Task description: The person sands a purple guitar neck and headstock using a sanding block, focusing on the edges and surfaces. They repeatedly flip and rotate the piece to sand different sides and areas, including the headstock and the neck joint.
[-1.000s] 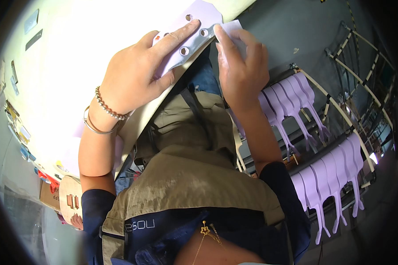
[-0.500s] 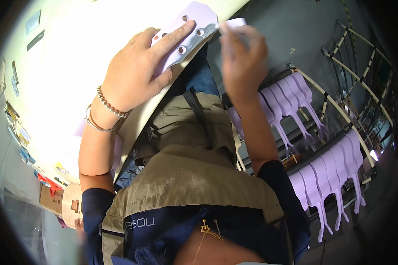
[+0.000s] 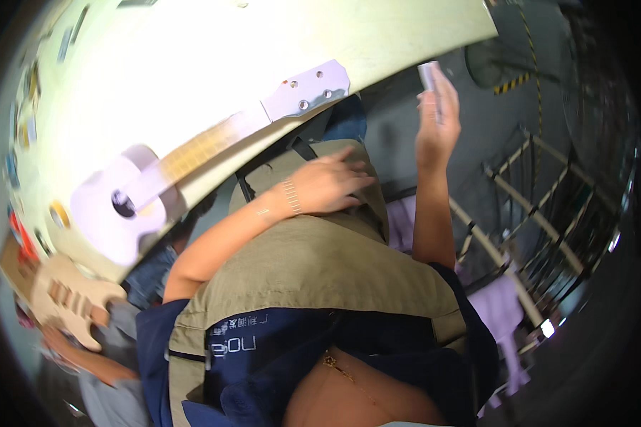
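Note:
A lilac ukulele lies on the pale table, its body toward the near left. Its headstock, pierced by several holes, points to the right along the table edge. A yellowish strip covers the fretboard. Off the table, in front of my apron, my left hand holds nothing and has its fingers apart. My right hand, raised beyond the table's edge on the right, grips a small pale flat block. Motion blur hides what the block is made of. Neither hand touches the ukulele.
Wooden-barred racks stand on the floor at right, with lilac parts hanging nearby. At lower left, a co-worker's hand holds a bare wooden guitar body. A yellow tape roll sits beside the ukulele.
My left hand has let go of the headstock and come back over my apron. My right hand has moved rightward, away from the headstock, with the block. The view has shifted, revealing the whole ukulele.

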The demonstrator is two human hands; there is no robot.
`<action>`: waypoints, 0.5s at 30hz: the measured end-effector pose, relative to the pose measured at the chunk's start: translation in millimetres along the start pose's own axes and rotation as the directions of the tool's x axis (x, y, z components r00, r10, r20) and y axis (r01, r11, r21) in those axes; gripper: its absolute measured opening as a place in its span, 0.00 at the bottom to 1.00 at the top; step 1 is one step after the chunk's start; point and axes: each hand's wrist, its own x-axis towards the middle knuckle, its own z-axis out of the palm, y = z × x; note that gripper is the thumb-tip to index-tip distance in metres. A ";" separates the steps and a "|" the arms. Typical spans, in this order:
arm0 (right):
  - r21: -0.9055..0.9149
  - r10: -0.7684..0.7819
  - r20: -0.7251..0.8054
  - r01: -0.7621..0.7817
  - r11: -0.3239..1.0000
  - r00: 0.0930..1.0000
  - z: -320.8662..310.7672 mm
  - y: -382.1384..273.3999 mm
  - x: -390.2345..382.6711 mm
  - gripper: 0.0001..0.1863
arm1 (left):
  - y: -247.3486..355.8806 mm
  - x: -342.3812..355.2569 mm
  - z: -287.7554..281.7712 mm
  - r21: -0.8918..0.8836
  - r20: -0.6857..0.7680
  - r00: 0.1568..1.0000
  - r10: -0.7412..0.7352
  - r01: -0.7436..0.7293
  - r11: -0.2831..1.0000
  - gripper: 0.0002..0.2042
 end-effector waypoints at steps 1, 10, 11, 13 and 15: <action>-0.022 -0.110 0.137 0.114 0.993 0.985 0.8 3.1 8.1 0.17 | 10.2 -1.2 -27.5 0.176 -0.095 0.993 -0.071 0.087 0.980 0.18; 0.422 -0.824 0.516 0.768 0.482 0.233 38.8 55.2 74.0 0.27 | -7.9 -81.6 -102.9 0.211 -0.898 0.286 -0.334 0.947 0.244 0.13; 0.457 -0.856 0.489 0.786 0.417 0.170 45.8 57.1 82.0 0.27 | -14.5 -82.2 -100.6 0.214 -0.876 0.260 -0.406 0.964 0.156 0.14; 0.486 -0.882 0.466 0.814 0.319 0.068 52.9 63.4 90.9 0.27 | -18.3 -77.8 -94.8 0.179 -0.869 0.202 -0.453 0.979 0.092 0.16; 0.488 -0.870 0.494 0.833 0.263 -0.015 57.9 70.0 94.8 0.27 | -22.9 -71.1 -89.7 0.084 -0.897 0.134 -0.420 0.987 0.135 0.17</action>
